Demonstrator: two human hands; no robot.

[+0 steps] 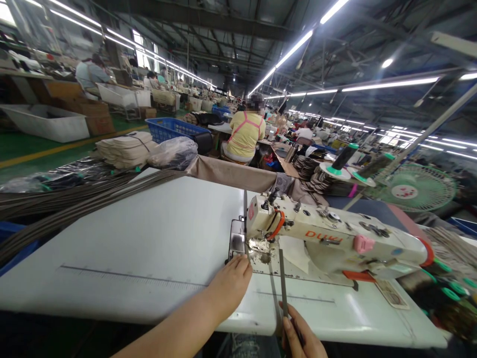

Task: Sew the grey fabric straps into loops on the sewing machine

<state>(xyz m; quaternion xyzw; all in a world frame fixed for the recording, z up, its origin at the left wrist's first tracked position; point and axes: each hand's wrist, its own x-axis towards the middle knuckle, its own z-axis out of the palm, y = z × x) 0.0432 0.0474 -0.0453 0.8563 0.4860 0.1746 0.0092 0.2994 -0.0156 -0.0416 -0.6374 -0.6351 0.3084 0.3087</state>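
One grey strip (282,283) runs from the pinching fingers of the right hand (300,338) up to the one sewing machine (335,238). The left hand (229,286) lies flat with its fingers loose, their tips just short of the presser foot (257,247). Two thread cones (345,158) stand well beyond both hands.

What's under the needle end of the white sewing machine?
A shiny metal plate, with a narrow grey strip running back to the right hand, which pinches it. The left hand rests flat beside the plate. The strip's far end is covered.
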